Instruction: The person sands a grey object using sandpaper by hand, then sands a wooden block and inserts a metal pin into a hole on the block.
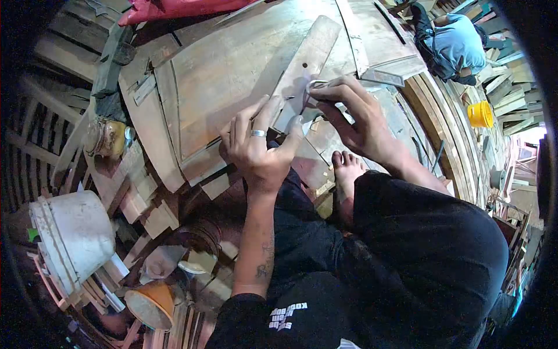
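Note:
A narrow wooden board with a rounded far end and a dark round spot slants across a broad wooden panel. My left hand, with a ring on one finger, grips the board's near end between thumb and fingers. At the board's right edge my right hand is closed in a pinch on a small, thin whitish piece. Its kind I cannot make out, as the fingers cover most of it. My bare foot rests just below the right hand.
To the left are a glass jar, a white bucket and an orange container among wood offcuts. Long planks run along the right. Farther off, a person in a blue shirt bends down near a yellow bucket.

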{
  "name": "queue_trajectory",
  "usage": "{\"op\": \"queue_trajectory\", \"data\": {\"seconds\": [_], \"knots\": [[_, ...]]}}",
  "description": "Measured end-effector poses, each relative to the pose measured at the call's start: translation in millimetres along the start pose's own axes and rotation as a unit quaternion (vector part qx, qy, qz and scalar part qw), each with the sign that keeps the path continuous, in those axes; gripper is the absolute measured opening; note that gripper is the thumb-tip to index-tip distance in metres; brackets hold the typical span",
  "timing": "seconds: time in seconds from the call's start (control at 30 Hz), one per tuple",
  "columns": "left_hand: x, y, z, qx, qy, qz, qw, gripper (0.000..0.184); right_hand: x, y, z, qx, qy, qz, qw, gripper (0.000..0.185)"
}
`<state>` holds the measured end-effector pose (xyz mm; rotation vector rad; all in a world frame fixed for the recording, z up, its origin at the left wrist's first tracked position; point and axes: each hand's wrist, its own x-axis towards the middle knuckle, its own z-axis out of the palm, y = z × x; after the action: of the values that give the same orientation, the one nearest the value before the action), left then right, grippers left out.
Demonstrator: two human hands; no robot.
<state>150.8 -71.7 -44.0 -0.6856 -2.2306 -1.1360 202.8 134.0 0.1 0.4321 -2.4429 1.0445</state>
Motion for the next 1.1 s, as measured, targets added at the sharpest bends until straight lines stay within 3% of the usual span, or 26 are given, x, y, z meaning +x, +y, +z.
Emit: {"op": "queue_trajectory", "data": {"seconds": [0.27,0.53,0.87,1.0,1.03,1.1], "knots": [[8,9,-5,0.066,-0.035,-0.008,0.997,0.047,-4,4,1,-0.061,-0.03,0.038,0.997,0.028],[6,9,-5,0.078,-0.05,-0.017,0.996,0.051,1,5,0,-0.099,-0.025,0.063,0.993,0.059],[6,8,-4,0.071,-0.044,-0.009,0.996,0.05,16,-4,-9,-0.068,-0.047,0.129,0.988,0.048],[7,8,-6,0.092,-0.052,-0.009,0.994,0.05,13,-17,-6,-0.137,-0.12,0.046,0.982,0.049],[8,9,-6,0.092,-0.052,-0.008,0.994,0.05,11,-12,-4,-0.092,-0.122,-0.004,0.988,0.046],[8,9,-6,0.078,-0.049,-0.01,0.996,0.05,12,-8,-6,-0.096,-0.117,-0.014,0.988,0.043]]}}
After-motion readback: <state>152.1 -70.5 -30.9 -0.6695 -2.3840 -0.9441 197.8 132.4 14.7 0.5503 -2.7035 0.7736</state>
